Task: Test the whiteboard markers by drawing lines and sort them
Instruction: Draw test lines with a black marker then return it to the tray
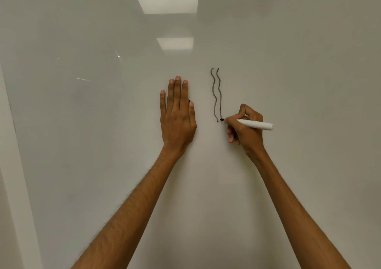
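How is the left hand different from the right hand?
The left hand lies flat with straight fingers; the right hand is curled. The left hand rests on the whiteboard; the right hand grips a white marker, its tip at a wavy line. Both are bare, at the same board.

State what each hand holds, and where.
The right hand pinches a white cylindrical plastic marker near its black tip. The left hand lies flat on the glossy white board; a small dark thing beneath it is unidentifiable.
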